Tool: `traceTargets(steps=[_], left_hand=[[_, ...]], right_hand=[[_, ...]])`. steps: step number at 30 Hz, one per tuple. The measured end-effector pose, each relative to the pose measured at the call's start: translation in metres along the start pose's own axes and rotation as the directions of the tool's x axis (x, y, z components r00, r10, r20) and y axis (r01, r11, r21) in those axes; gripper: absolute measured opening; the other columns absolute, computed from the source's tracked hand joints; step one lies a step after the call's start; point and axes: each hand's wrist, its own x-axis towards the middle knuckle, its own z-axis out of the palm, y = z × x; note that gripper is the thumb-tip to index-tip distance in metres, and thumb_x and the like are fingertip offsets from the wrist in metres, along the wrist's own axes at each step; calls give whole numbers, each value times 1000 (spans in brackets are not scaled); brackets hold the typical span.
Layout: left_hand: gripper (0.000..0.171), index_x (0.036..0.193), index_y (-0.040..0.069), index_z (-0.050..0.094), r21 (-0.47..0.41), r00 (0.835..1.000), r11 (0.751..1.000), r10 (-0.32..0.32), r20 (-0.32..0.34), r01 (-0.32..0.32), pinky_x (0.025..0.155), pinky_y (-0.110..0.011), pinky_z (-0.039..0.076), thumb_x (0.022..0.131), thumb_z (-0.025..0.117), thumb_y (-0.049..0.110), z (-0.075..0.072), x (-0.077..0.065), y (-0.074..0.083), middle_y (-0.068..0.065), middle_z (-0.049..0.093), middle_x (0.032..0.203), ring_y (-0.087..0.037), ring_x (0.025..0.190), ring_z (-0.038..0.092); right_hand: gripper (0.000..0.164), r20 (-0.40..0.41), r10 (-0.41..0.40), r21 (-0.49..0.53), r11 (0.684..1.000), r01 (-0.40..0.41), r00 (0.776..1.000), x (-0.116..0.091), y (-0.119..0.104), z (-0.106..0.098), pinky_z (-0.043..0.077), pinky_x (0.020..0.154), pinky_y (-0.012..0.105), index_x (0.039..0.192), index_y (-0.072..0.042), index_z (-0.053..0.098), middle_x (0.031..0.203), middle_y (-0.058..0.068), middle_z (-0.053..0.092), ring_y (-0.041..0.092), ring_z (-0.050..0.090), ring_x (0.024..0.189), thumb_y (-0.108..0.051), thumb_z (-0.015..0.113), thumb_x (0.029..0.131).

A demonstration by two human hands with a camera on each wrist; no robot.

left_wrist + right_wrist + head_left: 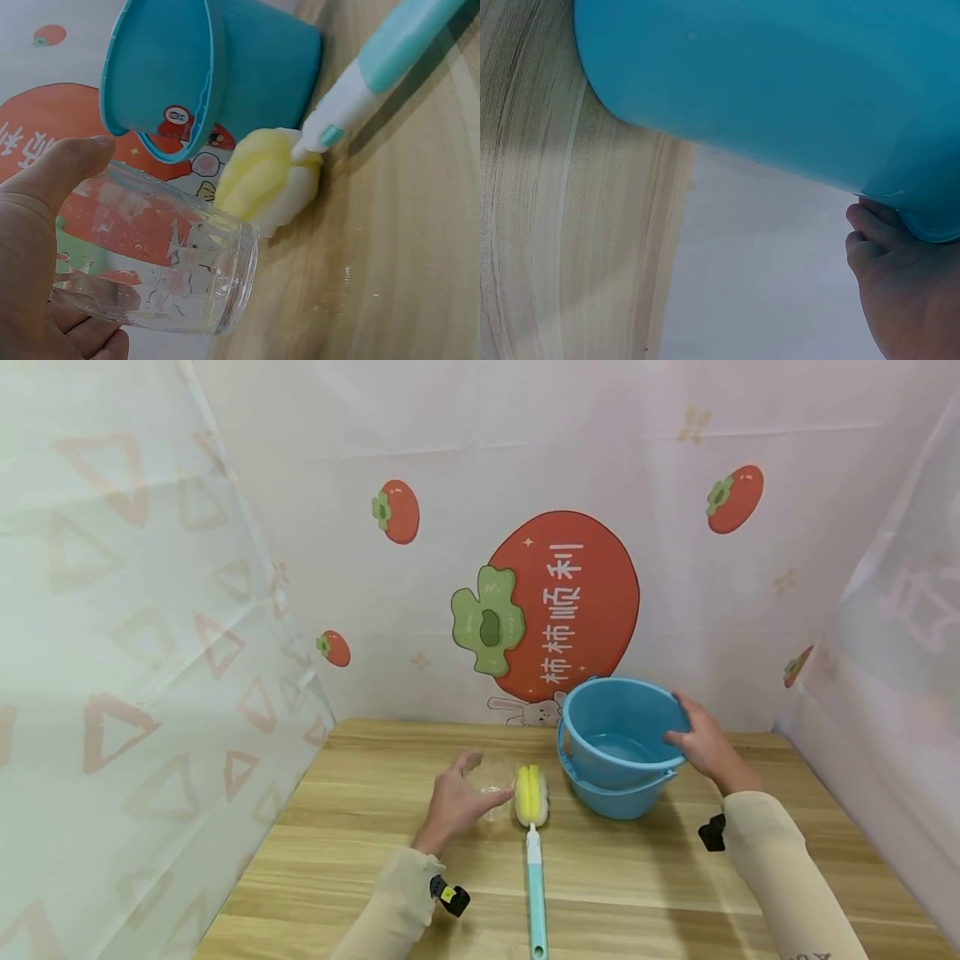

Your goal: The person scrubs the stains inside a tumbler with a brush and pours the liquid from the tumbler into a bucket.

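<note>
My left hand (453, 806) holds a clear drinking glass (176, 247), thumb on one side and fingers on the other. Drops of water cling to the glass's wall in the left wrist view. Just right of it lies a sponge bottle brush, with a yellow and white head (532, 797) and a turquoise and white handle (536, 885) pointing toward me. A blue bucket (618, 802) stands at the back right of the brush, its carrying handle hanging down at the front. My right hand (708, 747) grips the bucket's right rim, thumb inside and fingers outside.
The wooden table (352, 852) ends at a white back curtain (450, 435) printed with red persimmons. White sheets close off the left side (150, 693) and right side (892, 693). Both wrists carry small black cameras.
</note>
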Motion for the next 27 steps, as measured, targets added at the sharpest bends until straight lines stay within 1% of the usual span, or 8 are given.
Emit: traceTargets(steps=[6, 12, 17, 27], left_hand=[[88, 147, 18, 57, -5, 1000, 1000, -3, 16, 3, 110, -56, 51, 74, 96, 46, 4, -5, -10, -11, 61, 153, -37, 142, 57], [86, 149, 18, 56, -30, 999, 999, -17, 31, 18, 112, -59, 49, 76, 96, 41, 8, -8, -14, -14, 59, 154, -39, 143, 54], [85, 148, 16, 56, -42, 1000, 999, -7, 31, 8, 113, -60, 48, 76, 95, 41, 11, -9, -17, -16, 59, 154, -40, 143, 54], [89, 149, 11, 55, -42, 1000, 999, 10, 21, -9, 113, -59, 48, 76, 96, 43, 14, -11, -23, -16, 60, 152, -40, 142, 55]], right_hand=[[88, -3, 5, 5, 1000, -5, 1000, -1, -1, 1, 33, 111, 81, 166, 7, 8, 166, 41, 20, 65, 31, 146, -11, 60, 97], [88, -4, 12, 10, 1000, -12, 1000, -2, -1, 1, 33, 111, 81, 166, 5, 6, 167, 40, 19, 65, 31, 146, -11, 59, 98], [89, 1, 14, 15, 1000, -14, 1000, -2, -2, 1, 32, 111, 82, 167, 4, 4, 168, 40, 17, 66, 29, 147, -11, 59, 99], [86, -12, -9, 1, 1000, 9, 1000, -3, -2, 1, 34, 109, 82, 166, 6, 8, 165, 41, 21, 66, 32, 145, -11, 58, 98]])
